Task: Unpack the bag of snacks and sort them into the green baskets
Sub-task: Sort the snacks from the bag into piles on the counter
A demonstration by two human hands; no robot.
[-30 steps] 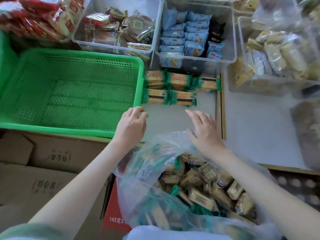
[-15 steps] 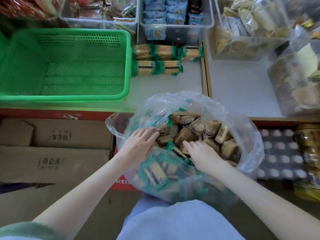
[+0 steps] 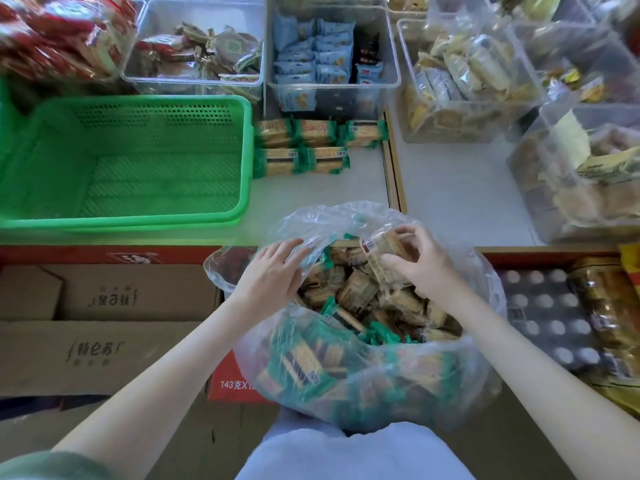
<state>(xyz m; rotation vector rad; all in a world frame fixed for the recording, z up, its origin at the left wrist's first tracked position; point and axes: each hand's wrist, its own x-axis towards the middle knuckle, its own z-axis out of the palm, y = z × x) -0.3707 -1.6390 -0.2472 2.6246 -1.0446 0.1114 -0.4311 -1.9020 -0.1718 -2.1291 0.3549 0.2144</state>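
Your right hand (image 3: 412, 268), flat among the snacks half a second ago, now curls round a clear-wrapped brown biscuit packet (image 3: 379, 252) raised over the crinkled clear plastic bag (image 3: 346, 386); your left hand (image 3: 273, 271) lies straight-fingered on its rim. One pick looks made. Ahead-left sits the green perforated plastic basket (image 3: 121, 221), with green-ended packets (image 3: 301, 148) stacked just beside its wall, not barring the way

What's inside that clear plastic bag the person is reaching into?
The plastic bag holds many small snack packets with green wrapper ends. The right hand grips one packet; the left hand touches the rim. Lower layers are hidden beneath the top ones.
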